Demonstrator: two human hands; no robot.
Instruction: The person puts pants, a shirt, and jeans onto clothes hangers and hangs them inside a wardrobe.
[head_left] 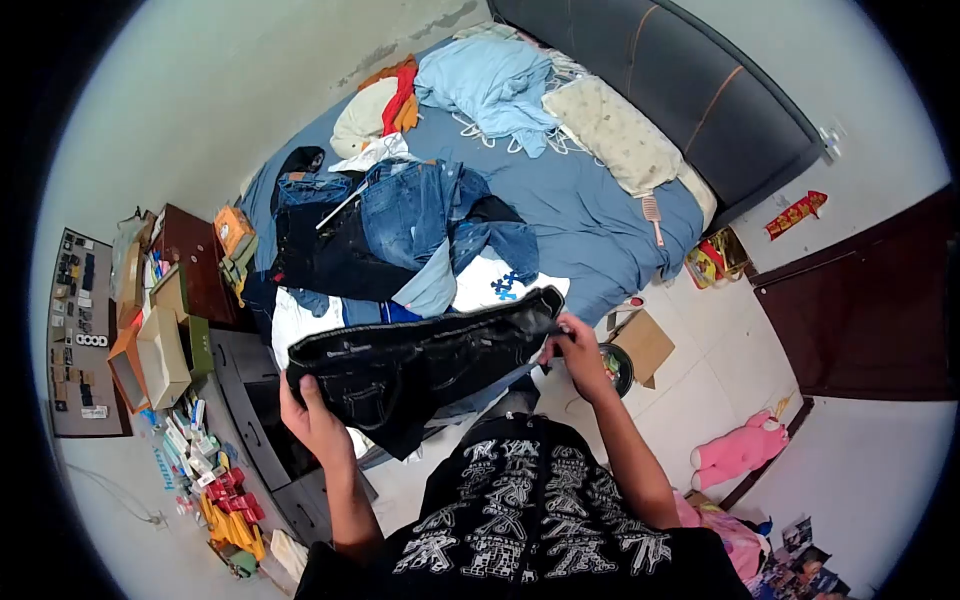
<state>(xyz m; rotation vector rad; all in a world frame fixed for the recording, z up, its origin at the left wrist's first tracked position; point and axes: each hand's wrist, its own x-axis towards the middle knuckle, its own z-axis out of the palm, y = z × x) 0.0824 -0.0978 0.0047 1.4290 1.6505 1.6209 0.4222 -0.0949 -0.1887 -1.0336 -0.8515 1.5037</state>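
Note:
Black jeans [440, 355] with pale stitching hang stretched between my two hands, waistband uppermost, in front of the bed's near edge. My left hand [318, 418] grips the waistband at its left end, thumb on the near side. At the other end, my right hand [580, 355] is closed on the waistband corner. Just behind the jeans lies a heap of clothes on the bed: blue denim jeans [405, 210], dark trousers [320, 245] and a white garment with a blue cross print [490, 285]. The lower part of the black jeans is folded and partly hidden.
The bed [590, 215] holds a light blue blanket [490, 85], a pillow [610, 130] and a pink hairbrush [653, 218]. Drawers [240, 365] with boxes stand to the left. A cardboard piece [640, 345] and a pink plush toy [740, 450] lie on the floor at right.

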